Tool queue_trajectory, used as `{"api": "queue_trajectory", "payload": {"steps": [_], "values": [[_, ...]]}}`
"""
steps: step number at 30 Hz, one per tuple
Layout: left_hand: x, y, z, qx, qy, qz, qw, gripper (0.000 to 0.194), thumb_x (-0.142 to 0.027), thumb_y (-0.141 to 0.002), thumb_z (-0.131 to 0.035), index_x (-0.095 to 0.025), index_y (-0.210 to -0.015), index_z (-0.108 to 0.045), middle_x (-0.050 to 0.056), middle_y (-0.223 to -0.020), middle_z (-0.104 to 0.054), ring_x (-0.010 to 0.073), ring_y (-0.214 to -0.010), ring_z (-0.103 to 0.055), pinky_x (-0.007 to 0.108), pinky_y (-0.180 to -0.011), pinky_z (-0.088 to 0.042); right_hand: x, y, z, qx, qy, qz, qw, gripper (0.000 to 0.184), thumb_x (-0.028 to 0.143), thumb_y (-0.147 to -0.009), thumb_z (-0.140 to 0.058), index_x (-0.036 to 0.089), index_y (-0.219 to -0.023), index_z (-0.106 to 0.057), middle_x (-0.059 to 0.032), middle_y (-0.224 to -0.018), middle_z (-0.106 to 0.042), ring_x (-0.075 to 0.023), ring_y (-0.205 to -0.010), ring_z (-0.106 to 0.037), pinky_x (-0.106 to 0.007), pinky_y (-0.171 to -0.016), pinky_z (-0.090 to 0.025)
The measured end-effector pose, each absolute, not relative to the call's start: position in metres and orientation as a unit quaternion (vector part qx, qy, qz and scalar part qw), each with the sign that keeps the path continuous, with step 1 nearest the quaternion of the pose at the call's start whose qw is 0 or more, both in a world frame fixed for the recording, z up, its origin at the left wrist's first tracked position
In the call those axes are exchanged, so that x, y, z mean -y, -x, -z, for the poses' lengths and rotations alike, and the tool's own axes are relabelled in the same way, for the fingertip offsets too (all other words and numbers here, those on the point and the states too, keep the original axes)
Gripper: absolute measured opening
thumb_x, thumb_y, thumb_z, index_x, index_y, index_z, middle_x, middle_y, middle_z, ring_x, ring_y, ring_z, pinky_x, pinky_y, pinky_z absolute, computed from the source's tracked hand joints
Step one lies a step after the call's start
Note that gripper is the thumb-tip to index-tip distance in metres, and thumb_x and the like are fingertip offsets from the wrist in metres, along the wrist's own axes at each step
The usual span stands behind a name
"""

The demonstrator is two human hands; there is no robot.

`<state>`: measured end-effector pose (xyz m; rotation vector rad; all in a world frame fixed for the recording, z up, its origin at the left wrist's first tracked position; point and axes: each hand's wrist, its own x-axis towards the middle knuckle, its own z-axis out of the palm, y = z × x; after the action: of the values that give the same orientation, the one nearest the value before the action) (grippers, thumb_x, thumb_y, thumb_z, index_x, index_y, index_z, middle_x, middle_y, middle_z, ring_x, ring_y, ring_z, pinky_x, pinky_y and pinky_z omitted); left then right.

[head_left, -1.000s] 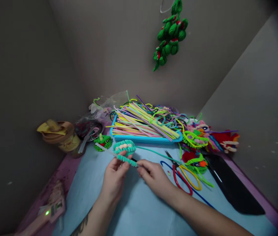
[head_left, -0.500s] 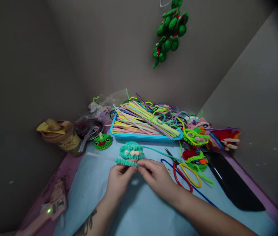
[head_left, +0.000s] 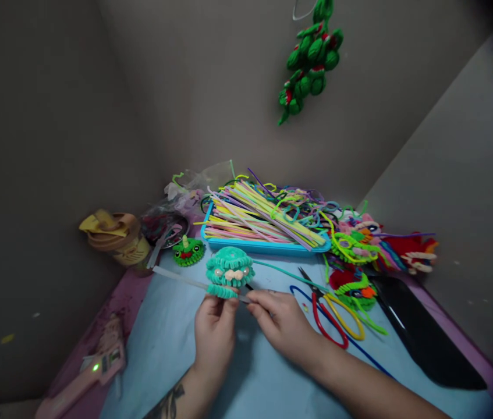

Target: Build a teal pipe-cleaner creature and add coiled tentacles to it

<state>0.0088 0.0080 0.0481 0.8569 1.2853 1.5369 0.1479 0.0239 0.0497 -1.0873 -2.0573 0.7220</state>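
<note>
Between the thumb and fingers of my left hand [head_left: 215, 329] is a turquoise fuzzy coil [head_left: 221, 291], seemingly pipe cleaner. It is wound round a translucent flat strip [head_left: 176, 278], which sticks out to the left. My right hand [head_left: 279, 320] pinches the strip's short right end. Just behind the coil sits a round turquoise pipe-cleaner figure [head_left: 229, 262] with pearly beads and a pale pink part in front. I cannot tell whether it is joined to the coil. A turquoise pipe cleaner [head_left: 290, 273] runs from behind the figure towards the scissors [head_left: 331, 311].
A blue tray [head_left: 263, 249] heaped with pipe cleaners stands at the back. A green figure [head_left: 188, 252], a cup [head_left: 119, 241] and a pink glue gun [head_left: 93, 372] are at left. At right lie a blue pipe cleaner [head_left: 371, 356], colourful figures [head_left: 353, 288] and a black tray [head_left: 429, 331].
My right hand has drawn slightly away from my left, baring more of the strip between them. The coil tilts down more to the right. The camera view has shifted a little.
</note>
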Motion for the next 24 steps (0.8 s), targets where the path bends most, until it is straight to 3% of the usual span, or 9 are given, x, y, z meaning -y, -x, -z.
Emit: {"api": "queue_trajectory", "payload": {"steps": [9, 16, 18, 20, 24], "values": [[-0.016, 0.01, -0.054, -0.502, -0.294, -0.695, 0.423, 0.03, -0.041, -0.073, -0.067, -0.017, -0.092, -0.066, 0.005, -0.09, -0.068, 0.0159, -0.086, -0.062, 0.025, -0.082, -0.045, -0.026, -0.154, -0.042, 0.793, 0.446, -0.274, 0.312, 0.019, 0.021, -0.087, -0.045, 0.022, -0.09, -0.064, -0.0028, -0.08, -0.069, -0.0166, -0.074, -0.063, -0.026, -0.066, -0.045], [-0.037, 0.042, -0.068, -0.457, -0.281, -0.756, 0.375, 0.034, -0.041, -0.069, -0.071, -0.019, -0.094, -0.066, 0.003, -0.092, -0.068, 0.0159, -0.09, -0.061, 0.026, -0.087, -0.045, -0.04, -0.214, -0.033, 0.818, 0.523, -0.189, 0.144, 0.018, 0.018, -0.082, -0.049, 0.022, -0.081, -0.067, -0.0072, -0.082, -0.067, -0.024, -0.083, -0.06, -0.036, -0.074, -0.045], [-0.037, 0.041, -0.065, -0.485, -0.3, -0.723, 0.39, 0.034, -0.041, -0.069, -0.071, -0.017, -0.093, -0.067, 0.004, -0.09, -0.068, 0.0164, -0.088, -0.061, 0.027, -0.085, -0.045, -0.042, -0.218, -0.043, 0.813, 0.538, -0.144, 0.169, 0.018, 0.017, -0.077, -0.055, 0.02, -0.091, -0.067, -0.0112, -0.094, -0.065, -0.0273, -0.092, -0.056, -0.04, -0.079, -0.045], [-0.033, 0.034, -0.06, -0.521, -0.327, -0.669, 0.417, 0.03, -0.039, -0.069, -0.071, -0.015, -0.087, -0.068, 0.005, -0.086, -0.069, 0.0172, -0.083, -0.062, 0.027, -0.082, -0.046, -0.038, -0.206, -0.058, 0.811, 0.514, -0.152, 0.235, 0.025, 0.019, -0.08, -0.053, 0.02, -0.104, -0.063, -0.0108, -0.101, -0.062, -0.0267, -0.098, -0.054, -0.04, -0.084, -0.044], [-0.021, 0.011, -0.054, -0.553, -0.425, -0.581, 0.419, 0.015, -0.027, -0.069, -0.071, -0.017, -0.08, -0.071, 0.005, -0.082, -0.068, 0.0185, -0.079, -0.06, 0.025, -0.075, -0.046, -0.026, -0.158, -0.082, 0.801, 0.416, -0.208, 0.376, 0.024, 0.022, -0.085, -0.052, 0.023, -0.108, -0.057, -0.0078, -0.098, -0.059, -0.0211, -0.095, -0.054, -0.034, -0.082, -0.046]]}}
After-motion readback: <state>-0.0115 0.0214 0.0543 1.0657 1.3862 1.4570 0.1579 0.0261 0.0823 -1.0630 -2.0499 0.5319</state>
